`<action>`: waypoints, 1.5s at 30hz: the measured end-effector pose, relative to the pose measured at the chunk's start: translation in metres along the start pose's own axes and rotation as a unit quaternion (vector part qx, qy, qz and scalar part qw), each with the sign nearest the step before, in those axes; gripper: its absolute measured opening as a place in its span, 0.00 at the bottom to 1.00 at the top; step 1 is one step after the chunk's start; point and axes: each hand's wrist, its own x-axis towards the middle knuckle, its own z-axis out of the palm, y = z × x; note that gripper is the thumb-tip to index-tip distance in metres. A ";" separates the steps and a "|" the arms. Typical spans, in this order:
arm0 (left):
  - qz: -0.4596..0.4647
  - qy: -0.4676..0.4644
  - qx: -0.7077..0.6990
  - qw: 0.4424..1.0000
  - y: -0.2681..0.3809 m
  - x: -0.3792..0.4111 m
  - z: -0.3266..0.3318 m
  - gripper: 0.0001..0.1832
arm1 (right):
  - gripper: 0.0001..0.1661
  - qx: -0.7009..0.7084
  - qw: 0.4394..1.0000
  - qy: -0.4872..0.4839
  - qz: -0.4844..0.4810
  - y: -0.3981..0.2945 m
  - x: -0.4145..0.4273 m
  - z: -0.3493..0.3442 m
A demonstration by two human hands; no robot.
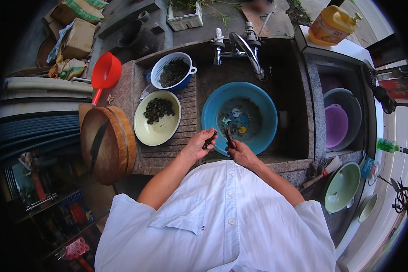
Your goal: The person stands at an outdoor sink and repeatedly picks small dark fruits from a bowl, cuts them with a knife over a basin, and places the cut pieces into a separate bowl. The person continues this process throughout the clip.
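Note:
My left hand (200, 143) is closed around some small dark snails (209, 141) at the near left rim of a blue plastic basin (208, 112). My right hand (240, 153) grips a dark slim tool (228, 136), perhaps pliers or scissors, pointing away from me over the basin. Murky water with dark bits lies in the basin, above printed figures on its bottom. To the left, a cream bowl (146, 132) holds a heap of dark snails (158, 110). Behind it, a white colander (154, 73) in a blue basin holds more small dark things.
A chrome faucet (246, 47) arches over the stone sink. At left are a round wooden chopping block (122, 142) with a cleaver (98, 142) and a red ladle (106, 71). At right stand a purple basin (336, 125), a green bowl (343, 187) and a yellow detergent jug (329, 27).

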 end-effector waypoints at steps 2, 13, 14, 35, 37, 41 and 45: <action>0.003 0.007 0.011 1.000 -0.009 0.008 -0.007 0.09 | 0.17 -0.052 0.998 0.003 -0.037 0.009 0.004 0.001; 0.058 0.058 0.069 0.994 -0.022 0.011 0.016 0.07 | 0.24 -0.140 0.988 0.013 -0.058 0.011 0.003 0.001; 0.060 0.058 0.080 0.993 -0.022 0.011 0.017 0.07 | 0.24 -0.138 0.988 0.012 -0.064 0.016 0.004 0.001; 0.086 0.089 0.121 0.985 -0.035 0.031 0.023 0.09 | 0.16 -0.191 0.978 0.069 -0.052 -0.001 -0.003 0.002; 0.077 0.089 0.131 0.984 -0.033 0.035 0.027 0.09 | 0.17 -0.154 0.982 0.098 -0.038 0.001 -0.003 0.003; 0.084 0.084 0.112 0.987 -0.038 0.041 0.031 0.09 | 0.19 -0.119 0.984 0.134 -0.019 -0.002 -0.005 0.007; 0.125 0.127 0.086 0.980 -0.014 0.020 0.013 0.08 | 0.19 -0.113 0.980 0.162 -0.031 0.012 0.001 0.007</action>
